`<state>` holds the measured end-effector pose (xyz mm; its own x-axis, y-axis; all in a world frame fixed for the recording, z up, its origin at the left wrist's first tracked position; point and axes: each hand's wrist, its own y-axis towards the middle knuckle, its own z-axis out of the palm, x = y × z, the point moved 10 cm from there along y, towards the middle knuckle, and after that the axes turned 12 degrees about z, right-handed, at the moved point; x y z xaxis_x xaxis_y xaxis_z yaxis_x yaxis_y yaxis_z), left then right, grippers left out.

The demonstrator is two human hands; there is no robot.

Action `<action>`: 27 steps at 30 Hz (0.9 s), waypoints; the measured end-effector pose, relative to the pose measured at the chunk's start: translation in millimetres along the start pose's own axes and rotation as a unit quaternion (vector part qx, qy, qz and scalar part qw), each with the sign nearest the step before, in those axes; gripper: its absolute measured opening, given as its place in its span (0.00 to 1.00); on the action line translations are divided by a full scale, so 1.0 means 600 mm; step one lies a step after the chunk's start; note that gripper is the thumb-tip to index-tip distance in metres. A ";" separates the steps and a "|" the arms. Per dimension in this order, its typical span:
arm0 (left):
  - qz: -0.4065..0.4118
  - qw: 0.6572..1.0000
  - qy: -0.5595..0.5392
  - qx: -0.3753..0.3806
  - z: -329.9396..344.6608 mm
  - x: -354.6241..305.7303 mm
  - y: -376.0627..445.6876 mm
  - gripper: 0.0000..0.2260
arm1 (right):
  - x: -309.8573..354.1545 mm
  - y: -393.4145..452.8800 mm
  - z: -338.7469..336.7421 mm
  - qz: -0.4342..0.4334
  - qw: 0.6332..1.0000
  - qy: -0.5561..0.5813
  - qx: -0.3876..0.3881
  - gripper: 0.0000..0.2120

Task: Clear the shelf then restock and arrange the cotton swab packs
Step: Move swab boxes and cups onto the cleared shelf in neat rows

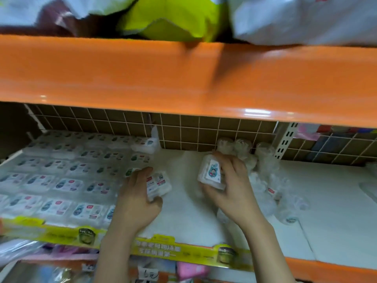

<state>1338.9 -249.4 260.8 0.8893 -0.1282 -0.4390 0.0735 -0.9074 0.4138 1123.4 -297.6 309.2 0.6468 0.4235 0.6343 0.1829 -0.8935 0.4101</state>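
White shelf (183, 211) under orange beam (183, 78), rows of packs (61, 180) at left. Left hand (136, 199) gripping one pack (158, 184); right hand (230, 186) clutching another (211, 173).

Both forearms reach forward and up from the bottom edge, bare, roughly parallel, well apart. Left hand (138, 198): back of hand toward camera, thumb on the right side, fingers curled round a small pack (158, 184), gripping it from the left. Right hand (230, 180): wrist angled inward, fingers curled over a second pack (211, 173), thumb beneath it, pack tilted. The hands do not touch.
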 end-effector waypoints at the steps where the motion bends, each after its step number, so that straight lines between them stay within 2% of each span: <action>1: 0.001 1.000 0.000 0.000 -0.007 0.020 0.002 0.34 | 0.012 0.003 0.011 0.000 1.000 0.001 -0.010 0.31; 6: -0.019 0.999 -0.018 0.047 -0.055 0.136 0.007 0.29 | 0.073 0.016 0.111 0.028 0.999 0.001 -0.018 0.32; 13: -0.042 0.996 0.018 0.071 -0.133 0.318 0.035 0.36 | 0.154 0.024 0.275 0.058 0.996 0.024 0.067 0.36; 17: 0.039 0.996 0.069 0.039 -0.173 0.343 0.091 0.35 | 0.162 0.021 0.308 0.084 0.994 0.019 0.061 0.36; 21: 0.107 0.992 0.048 0.040 -0.170 0.341 0.138 0.32 | 0.164 0.019 0.316 0.089 0.995 -0.010 0.042 0.38; 25: 0.120 0.981 0.098 0.116 -0.127 0.355 0.163 0.32 | 0.158 0.012 0.311 0.102 0.994 -0.031 0.031 0.39; 27: 0.137 0.969 0.135 0.155 -0.103 0.362 0.171 0.32 | 0.155 0.009 0.308 0.108 0.993 -0.030 0.032 0.36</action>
<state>1567.6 -345.7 257.3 0.9449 -0.3104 -0.1040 -0.2847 -0.9360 0.2072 1321.4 -290.7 249.4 0.7187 0.2125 0.6620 0.0800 -0.9711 0.2249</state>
